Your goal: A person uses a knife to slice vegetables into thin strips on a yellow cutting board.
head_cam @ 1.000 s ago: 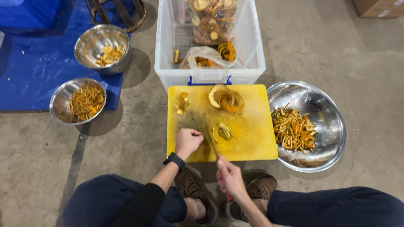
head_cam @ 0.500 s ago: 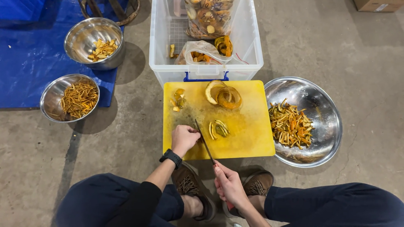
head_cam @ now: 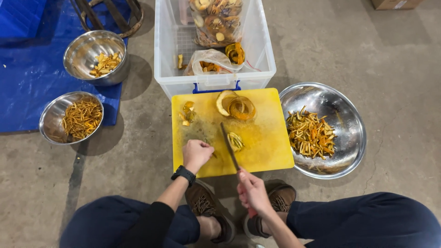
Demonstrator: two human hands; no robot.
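Note:
A yellow cutting board (head_cam: pixel 266 142) lies on the concrete floor between my knees. My left hand (head_cam: pixel 196 154), with a black watch on the wrist, rests fingers-down on the board's near left part, over something I cannot make out. My right hand (head_cam: pixel 251 190) grips the handle of a knife (head_cam: pixel 228 146) whose blade points away across the board. Just right of the blade lies a small pile of cut peel strips (head_cam: pixel 236 141). Curled orange peel pieces (head_cam: pixel 235 105) sit at the board's far edge, and a few scraps (head_cam: pixel 187 112) lie at its far left.
A large steel bowl (head_cam: pixel 340 110) of sliced peel strips stands right of the board. A clear plastic crate (head_cam: pixel 262 50) with bags of peel sits behind it. Two smaller steel bowls (head_cam: pixel 92 48) (head_cam: pixel 50 117) with strips and chips rest on a blue tarp (head_cam: pixel 23 73) at left.
The knife blade has swung from beside my left hand out toward the board's middle. My left hand stays pressed on the board; the camera view shifted slightly.

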